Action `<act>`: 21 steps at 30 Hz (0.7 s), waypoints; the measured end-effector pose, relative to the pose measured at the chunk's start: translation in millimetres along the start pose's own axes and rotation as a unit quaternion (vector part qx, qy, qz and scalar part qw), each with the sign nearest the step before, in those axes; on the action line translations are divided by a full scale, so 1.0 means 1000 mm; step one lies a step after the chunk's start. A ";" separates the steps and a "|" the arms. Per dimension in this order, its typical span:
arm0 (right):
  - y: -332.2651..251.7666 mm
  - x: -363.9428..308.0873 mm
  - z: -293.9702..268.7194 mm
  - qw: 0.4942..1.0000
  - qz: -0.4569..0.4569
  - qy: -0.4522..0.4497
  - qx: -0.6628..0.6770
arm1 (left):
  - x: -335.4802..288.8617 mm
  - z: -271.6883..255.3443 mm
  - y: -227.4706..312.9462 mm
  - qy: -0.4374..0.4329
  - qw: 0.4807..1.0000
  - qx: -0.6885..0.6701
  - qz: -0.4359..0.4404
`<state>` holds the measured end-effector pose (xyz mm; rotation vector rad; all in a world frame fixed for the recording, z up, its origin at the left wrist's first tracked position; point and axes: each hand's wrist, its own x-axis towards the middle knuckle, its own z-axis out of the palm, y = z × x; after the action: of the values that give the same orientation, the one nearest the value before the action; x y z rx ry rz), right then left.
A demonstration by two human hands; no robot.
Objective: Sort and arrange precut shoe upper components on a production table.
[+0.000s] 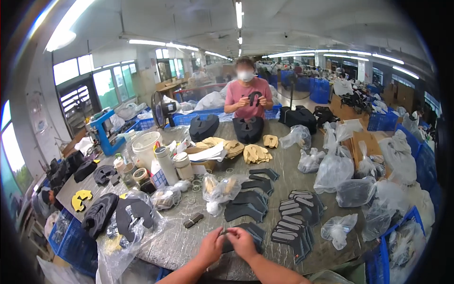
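Fluorescent tubes (239, 16) glowed overhead as the left hand (211, 247) and right hand (242, 243) met, fingertips (232, 231) together, by dark cut pieces (256, 233) on the table (288, 169); whether they pinched anything could not be told.

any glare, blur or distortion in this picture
Head view: fisheye bending toward a dark rim; ceiling tubes and left windows overexposed; glints on plastic bags; co-worker's head blurred; left hand and right hand fairly sharp, anything they hold too small to tell.

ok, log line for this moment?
left hand: near right hand | grip: unclear | dark stack: by right hand | brown bundle: on table
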<state>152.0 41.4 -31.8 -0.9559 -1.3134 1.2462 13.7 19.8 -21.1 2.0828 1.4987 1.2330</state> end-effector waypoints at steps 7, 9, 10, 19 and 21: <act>0.003 0.016 -0.040 0.987 0.094 -0.030 0.127 | 0.037 0.028 0.014 -0.083 0.991 0.088 0.060; 0.006 0.018 -0.039 0.992 0.078 -0.050 0.090 | 0.032 0.026 0.004 -0.101 0.989 0.091 0.055; 0.005 0.017 -0.039 0.991 0.096 -0.068 0.067 | 0.029 0.023 -0.001 -0.103 0.989 0.082 0.073; -0.001 0.011 -0.043 0.988 0.123 -0.085 0.044 | 0.031 0.021 -0.004 -0.162 0.982 0.040 0.087; 0.003 0.011 -0.039 0.985 0.131 -0.094 0.069 | 0.028 0.016 -0.002 -0.155 0.985 0.025 0.078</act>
<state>188.8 58.8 -36.1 -0.9518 -1.2541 1.6420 26.8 49.3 -18.7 2.3349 1.2596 0.8735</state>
